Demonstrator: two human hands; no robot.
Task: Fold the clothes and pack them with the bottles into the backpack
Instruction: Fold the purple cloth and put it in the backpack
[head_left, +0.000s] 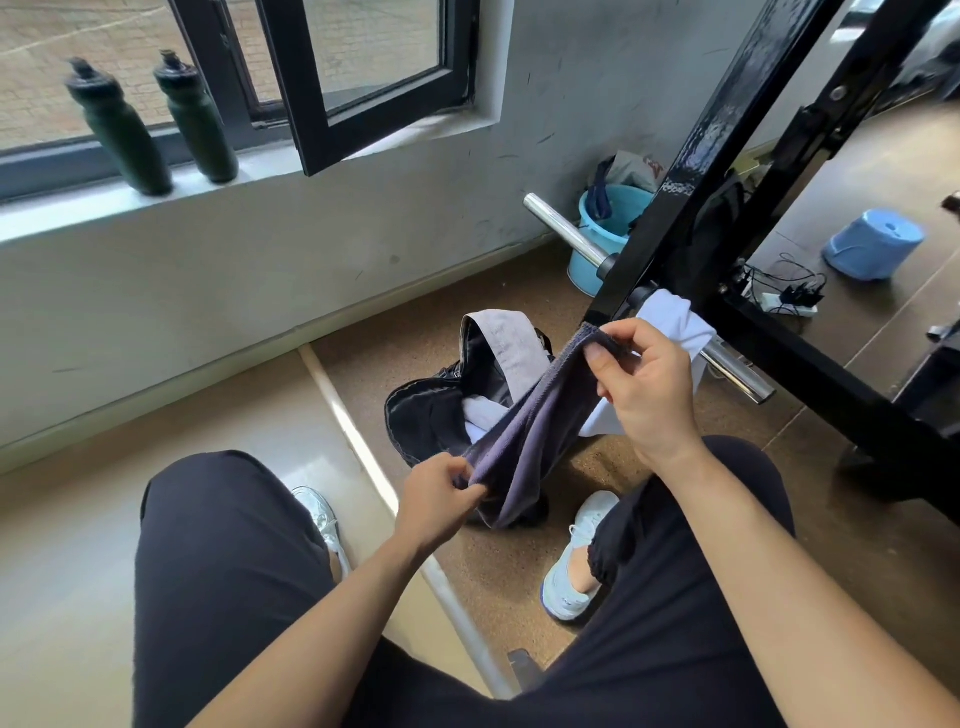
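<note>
A dark grey-purple cloth (530, 431) stretches between my two hands above the floor. My left hand (436, 499) pinches its lower end. My right hand (644, 384) pinches its upper hem. Below it, an open black backpack (426, 421) sits on the floor with a white garment (480, 413) inside and a grey towel (506, 348) draped over its back edge. Another white cloth (680, 327) hangs on a chrome bar (737, 371). Two dark green bottles (122, 130) (200, 119) stand upright on the windowsill.
A black metal rack frame (727, 171) rises at the right. A light blue bucket (602, 228) with cloths stands by the wall behind it. An upturned blue stool (872, 252) and a power strip with cables (789, 301) lie further right. An open window sash (363, 78) juts over the sill.
</note>
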